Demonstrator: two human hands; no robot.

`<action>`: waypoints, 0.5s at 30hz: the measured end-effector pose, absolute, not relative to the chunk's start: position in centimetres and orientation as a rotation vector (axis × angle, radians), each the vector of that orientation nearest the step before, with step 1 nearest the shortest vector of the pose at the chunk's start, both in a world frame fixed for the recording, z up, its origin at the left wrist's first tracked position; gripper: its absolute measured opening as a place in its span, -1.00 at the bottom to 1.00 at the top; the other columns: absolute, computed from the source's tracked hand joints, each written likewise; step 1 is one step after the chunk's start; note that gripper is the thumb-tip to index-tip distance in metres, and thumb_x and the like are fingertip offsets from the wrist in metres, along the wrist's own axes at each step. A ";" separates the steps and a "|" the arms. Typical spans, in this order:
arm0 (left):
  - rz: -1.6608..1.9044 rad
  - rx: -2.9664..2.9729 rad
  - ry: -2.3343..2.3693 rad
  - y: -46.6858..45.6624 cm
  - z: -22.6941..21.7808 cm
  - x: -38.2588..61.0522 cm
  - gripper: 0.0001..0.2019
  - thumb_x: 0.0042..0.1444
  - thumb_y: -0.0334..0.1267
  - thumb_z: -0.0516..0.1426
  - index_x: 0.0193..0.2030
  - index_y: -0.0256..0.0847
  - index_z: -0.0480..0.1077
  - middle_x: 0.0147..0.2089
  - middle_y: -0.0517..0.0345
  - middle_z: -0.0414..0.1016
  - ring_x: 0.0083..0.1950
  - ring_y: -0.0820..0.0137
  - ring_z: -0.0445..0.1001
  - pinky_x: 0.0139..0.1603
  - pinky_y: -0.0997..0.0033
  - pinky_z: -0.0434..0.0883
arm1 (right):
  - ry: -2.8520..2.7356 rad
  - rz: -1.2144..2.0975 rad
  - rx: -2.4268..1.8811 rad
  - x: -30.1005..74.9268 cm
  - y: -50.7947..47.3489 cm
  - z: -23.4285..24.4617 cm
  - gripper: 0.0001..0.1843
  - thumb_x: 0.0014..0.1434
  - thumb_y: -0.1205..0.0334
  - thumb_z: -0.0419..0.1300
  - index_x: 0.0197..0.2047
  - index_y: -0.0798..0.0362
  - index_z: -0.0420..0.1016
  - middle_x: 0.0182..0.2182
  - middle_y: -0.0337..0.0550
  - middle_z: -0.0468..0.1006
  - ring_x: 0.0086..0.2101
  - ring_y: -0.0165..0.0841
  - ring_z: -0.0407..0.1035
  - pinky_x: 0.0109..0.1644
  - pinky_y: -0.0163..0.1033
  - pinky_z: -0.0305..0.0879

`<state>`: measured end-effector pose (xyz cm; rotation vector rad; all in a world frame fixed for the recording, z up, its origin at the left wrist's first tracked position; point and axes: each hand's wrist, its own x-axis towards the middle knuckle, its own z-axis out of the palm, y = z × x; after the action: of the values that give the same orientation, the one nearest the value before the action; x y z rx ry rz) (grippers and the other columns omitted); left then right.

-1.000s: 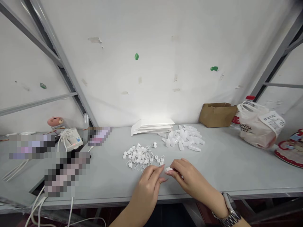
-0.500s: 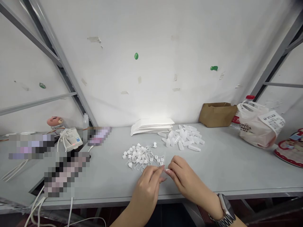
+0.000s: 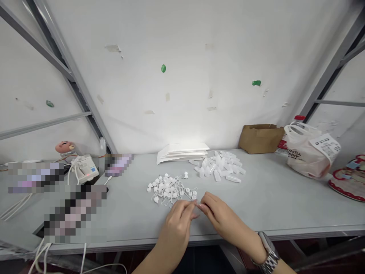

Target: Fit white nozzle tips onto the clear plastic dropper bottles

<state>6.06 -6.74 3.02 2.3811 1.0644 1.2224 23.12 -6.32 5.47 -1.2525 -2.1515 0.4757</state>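
Observation:
My left hand (image 3: 178,222) and my right hand (image 3: 218,212) meet fingertip to fingertip above the front of the grey table. Both are closed in a pinch; whatever sits between the fingers is too small and hidden to name. Just beyond my left fingers lies a heap of small white plastic pieces (image 3: 165,187) with caps and thin curved stems, some ending in rings. Farther back, past my right hand, is a pile of translucent white plastic sleeves (image 3: 221,164). A watch (image 3: 268,249) is on my right wrist.
Flat white sheets or envelopes (image 3: 184,153) are stacked against the wall. A brown cardboard box (image 3: 261,140), a plastic bag (image 3: 309,158) and a red-capped bottle (image 3: 299,118) stand at the back right. On the left are a white power strip (image 3: 86,169), cables and blurred phone-like objects (image 3: 76,211).
My hands stay fingertip to fingertip in nearly the same place. The right fingers have shifted slightly, and the whole view has moved a little.

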 end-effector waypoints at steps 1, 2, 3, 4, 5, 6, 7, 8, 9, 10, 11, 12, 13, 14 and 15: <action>1.242 2.360 1.083 -6.7 3.0 6.0 -0.63 0.18 -0.48 -0.07 0.05 -0.13 0.35 -0.24 0.03 0.40 -0.20 0.34 0.42 -0.24 0.31 0.52 | -2.094 0.547 -1.274 23.1 -6.2 5.5 -0.70 0.32 0.19 -0.11 -0.43 0.05 0.24 -0.48 -0.23 0.36 -0.46 -0.39 0.23 -0.37 -0.27 0.22; 1.258 2.305 1.112 -6.6 3.1 6.0 -0.65 0.19 -0.45 -0.05 0.05 -0.12 0.35 -0.23 0.03 0.41 -0.18 0.32 0.42 -0.20 0.27 0.51 | -2.027 0.609 -1.289 23.2 -6.1 5.6 -0.70 0.31 0.14 -0.09 -0.42 0.04 0.25 -0.50 -0.24 0.36 -0.46 -0.40 0.23 -0.38 -0.28 0.21; 1.272 2.216 1.153 -6.5 3.2 5.9 -0.66 0.19 -0.42 -0.04 0.07 -0.10 0.34 -0.22 0.04 0.41 -0.17 0.32 0.44 -0.17 0.24 0.51 | -1.953 0.666 -1.297 23.5 -6.0 5.8 -0.69 0.30 0.09 -0.08 -0.40 0.04 0.27 -0.50 -0.24 0.36 -0.46 -0.40 0.24 -0.38 -0.28 0.21; 1.281 2.098 1.193 -6.4 3.5 5.8 -0.65 0.19 -0.39 -0.02 0.10 -0.08 0.30 -0.20 0.05 0.40 -0.18 0.33 0.45 -0.16 0.22 0.51 | -1.872 0.723 -1.299 23.8 -5.8 6.0 -0.67 0.29 0.04 -0.09 -0.37 0.04 0.29 -0.51 -0.25 0.35 -0.46 -0.40 0.24 -0.37 -0.28 0.21; 1.289 1.961 1.218 -6.3 3.7 5.7 -0.63 0.19 -0.35 -0.01 0.14 -0.06 0.26 -0.19 0.07 0.38 -0.20 0.35 0.47 -0.15 0.22 0.51 | -1.791 0.787 -1.292 24.1 -5.7 6.2 -0.65 0.29 -0.01 -0.10 -0.33 0.04 0.31 -0.51 -0.26 0.34 -0.46 -0.40 0.25 -0.36 -0.27 0.22; 1.293 1.821 1.219 -6.3 4.1 5.6 -0.61 0.20 -0.31 -0.01 0.18 -0.05 0.22 -0.18 0.09 0.37 -0.23 0.38 0.48 -0.17 0.23 0.52 | -1.713 0.860 -1.275 24.5 -5.6 6.4 -0.62 0.28 -0.06 -0.12 -0.28 0.05 0.33 -0.50 -0.26 0.33 -0.47 -0.41 0.25 -0.36 -0.27 0.22; 1.293 1.689 1.191 -6.2 4.4 5.5 -0.60 0.20 -0.26 0.00 0.20 -0.04 0.19 -0.18 0.10 0.35 -0.25 0.40 0.48 -0.20 0.25 0.54 | -1.646 0.944 -1.252 24.7 -5.5 6.5 -0.58 0.25 -0.10 -0.11 -0.24 0.05 0.35 -0.51 -0.26 0.32 -0.48 -0.41 0.26 -0.37 -0.26 0.23; 1.310 1.578 1.137 -6.2 4.7 5.5 -0.60 0.20 -0.21 0.00 0.19 -0.05 0.21 -0.20 0.11 0.35 -0.26 0.40 0.48 -0.25 0.27 0.55 | -1.591 1.037 -1.224 24.9 -5.4 6.7 -0.55 0.22 -0.14 -0.08 -0.20 0.07 0.36 -0.52 -0.26 0.32 -0.49 -0.41 0.26 -0.38 -0.26 0.25; 1.318 1.483 1.085 -6.2 5.0 5.5 -0.60 0.18 -0.16 0.03 0.16 -0.08 0.25 -0.19 0.10 0.36 -0.25 0.38 0.47 -0.28 0.27 0.56 | -1.549 1.138 -1.193 25.0 -5.4 6.8 -0.52 0.18 -0.17 -0.03 -0.16 0.08 0.38 -0.52 -0.26 0.33 -0.51 -0.41 0.26 -0.38 -0.25 0.26; 1.329 1.404 1.029 -6.2 5.2 5.5 -0.60 0.15 -0.13 0.06 0.13 -0.11 0.30 -0.18 0.08 0.38 -0.24 0.36 0.47 -0.31 0.28 0.56 | -1.515 1.238 -1.159 24.9 -5.4 6.9 -0.49 0.14 -0.18 0.03 -0.12 0.10 0.39 -0.52 -0.26 0.35 -0.52 -0.42 0.27 -0.38 -0.24 0.27; 1.332 1.340 0.983 -6.2 5.4 5.6 -0.61 0.13 -0.10 0.08 0.09 -0.14 0.33 -0.17 0.06 0.41 -0.24 0.34 0.47 -0.33 0.28 0.56 | -1.486 1.331 -1.126 24.8 -5.4 7.0 -0.47 0.10 -0.17 0.09 -0.07 0.10 0.40 -0.50 -0.26 0.37 -0.53 -0.43 0.27 -0.37 -0.23 0.29; 1.325 1.289 0.948 -6.3 5.6 5.6 -0.61 0.11 -0.09 0.10 0.06 -0.17 0.36 -0.17 0.05 0.43 -0.24 0.33 0.47 -0.33 0.28 0.56 | -1.461 1.412 -1.097 24.6 -5.5 6.9 -0.46 0.07 -0.14 0.14 -0.02 0.10 0.40 -0.49 -0.26 0.38 -0.54 -0.44 0.28 -0.36 -0.23 0.30; 1.313 1.252 0.923 -6.3 5.7 5.7 -0.60 0.10 -0.09 0.12 0.05 -0.19 0.37 -0.19 0.05 0.45 -0.24 0.33 0.47 -0.33 0.28 0.55 | -1.438 1.480 -1.071 24.3 -5.5 6.9 -0.45 0.05 -0.09 0.19 0.01 0.09 0.40 -0.48 -0.26 0.40 -0.54 -0.45 0.29 -0.34 -0.22 0.30; 1.294 1.224 0.907 -6.4 5.8 5.7 -0.60 0.09 -0.10 0.13 0.05 -0.20 0.37 -0.21 0.06 0.46 -0.24 0.33 0.47 -0.31 0.28 0.55 | -1.418 1.531 -1.049 24.0 -5.6 6.8 -0.46 0.03 -0.05 0.22 0.02 0.07 0.40 -0.47 -0.26 0.41 -0.54 -0.46 0.30 -0.32 -0.22 0.31; 1.276 1.203 0.898 -6.4 5.9 5.7 -0.59 0.09 -0.10 0.14 0.05 -0.21 0.37 -0.23 0.06 0.47 -0.23 0.32 0.47 -0.31 0.29 0.54 | -1.395 1.557 -1.026 23.7 -5.6 6.6 -0.48 0.02 -0.02 0.25 0.01 0.06 0.43 -0.47 -0.26 0.42 -0.53 -0.46 0.30 -0.31 -0.21 0.31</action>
<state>5.75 -6.45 5.88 1.2029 0.8981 1.2764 23.72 -5.65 6.64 -1.0264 -1.3951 1.5571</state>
